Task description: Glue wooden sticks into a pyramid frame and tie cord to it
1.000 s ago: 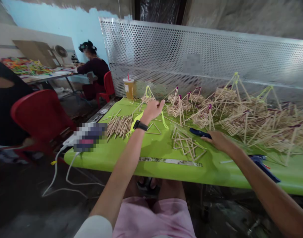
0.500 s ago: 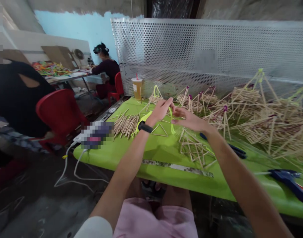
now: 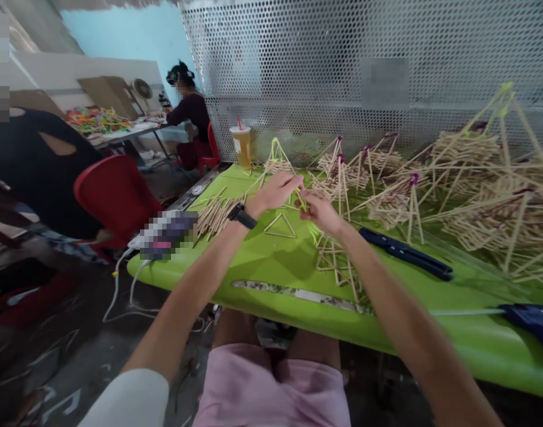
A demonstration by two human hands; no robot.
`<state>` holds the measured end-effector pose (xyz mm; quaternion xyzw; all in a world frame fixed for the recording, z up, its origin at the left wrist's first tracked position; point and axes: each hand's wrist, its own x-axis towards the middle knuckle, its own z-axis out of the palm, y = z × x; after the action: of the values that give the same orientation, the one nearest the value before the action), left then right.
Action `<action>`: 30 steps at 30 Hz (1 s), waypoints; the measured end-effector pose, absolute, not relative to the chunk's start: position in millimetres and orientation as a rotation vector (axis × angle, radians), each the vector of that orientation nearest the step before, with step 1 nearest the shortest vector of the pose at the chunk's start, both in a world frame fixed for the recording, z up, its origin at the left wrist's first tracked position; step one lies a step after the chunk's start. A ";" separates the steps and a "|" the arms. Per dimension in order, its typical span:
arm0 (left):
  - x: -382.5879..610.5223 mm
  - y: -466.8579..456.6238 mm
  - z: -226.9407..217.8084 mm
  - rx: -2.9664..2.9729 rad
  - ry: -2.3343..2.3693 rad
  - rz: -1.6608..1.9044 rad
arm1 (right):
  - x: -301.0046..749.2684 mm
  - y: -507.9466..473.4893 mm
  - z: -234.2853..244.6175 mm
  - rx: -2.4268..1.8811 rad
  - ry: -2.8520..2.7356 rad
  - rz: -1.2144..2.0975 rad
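Hands meet above a green bench [image 3: 271, 267]: the left hand [image 3: 274, 193], a black watch [image 3: 241, 216] on its wrist, and the right hand [image 3: 318, 212] each pinch an end of a thin yellow-green strip [image 3: 302, 201], fingers closed on it. Under them lie a stick triangle [image 3: 281, 226] and a flat heap of more triangles [image 3: 338, 261], with loose sticks [image 3: 216, 214] to the left. Stick pyramids [image 3: 431, 172] crowd the far right, dark pliers [image 3: 407, 254] lie near the right forearm, and a drink cup [image 3: 242, 146] stands at the far edge.

lime green table [image 3: 271, 267], red chair [image 3: 115, 198], pink shorts [image 3: 271, 385]
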<state>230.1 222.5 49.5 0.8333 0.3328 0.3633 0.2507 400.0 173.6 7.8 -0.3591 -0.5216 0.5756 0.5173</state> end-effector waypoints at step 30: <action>209.0 201.5 46.4 1.161 0.552 0.988 | 430.7 179.2 13.1 -0.792 -1.469 1.214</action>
<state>209.0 201.5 46.4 0.5190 0.2466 0.4416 0.6891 430.7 179.2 13.1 -0.3293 -0.6109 0.5050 0.5131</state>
